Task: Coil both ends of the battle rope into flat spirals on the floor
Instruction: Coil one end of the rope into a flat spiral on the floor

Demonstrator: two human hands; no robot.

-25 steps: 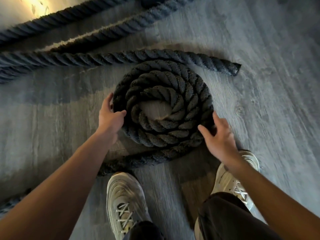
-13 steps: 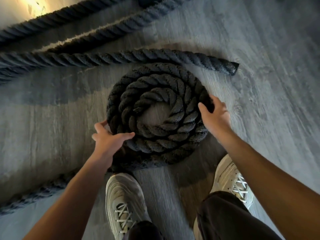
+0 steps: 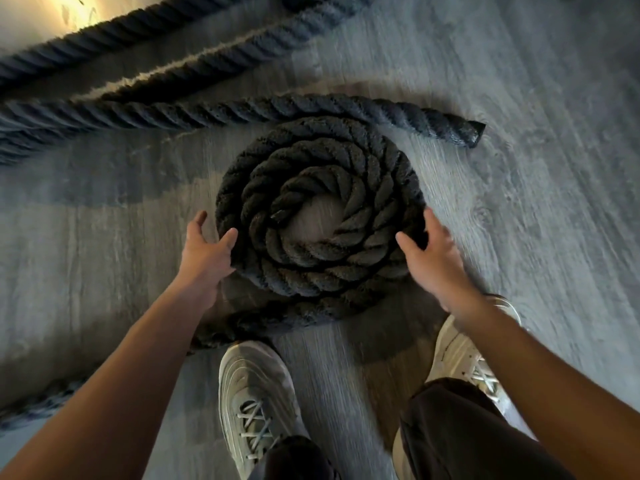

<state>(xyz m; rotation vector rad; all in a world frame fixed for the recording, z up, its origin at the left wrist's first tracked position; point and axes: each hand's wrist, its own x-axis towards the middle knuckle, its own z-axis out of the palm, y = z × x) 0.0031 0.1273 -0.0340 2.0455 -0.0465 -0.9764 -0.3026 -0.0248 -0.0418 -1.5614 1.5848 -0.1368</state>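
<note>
Rope coil (image 3: pixel 329 268) flat on floor (image 3: pixel 519 237), frame centre | left hand (image 3: pixel 207 251) spread open, thumb on its left rim | right hand (image 3: pixel 433 258) open beside right rim, blurred | free rope end (image 3: pixel 464 133) upper right

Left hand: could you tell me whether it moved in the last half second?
Yes: the left hand moved forward beside the coil, away from the left shoe.

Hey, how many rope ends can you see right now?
2. A capped end lies on the floor at upper right, beyond the spiral; an inner end sits at the spiral's centre. Rope leaving the frame may hide more.
</note>
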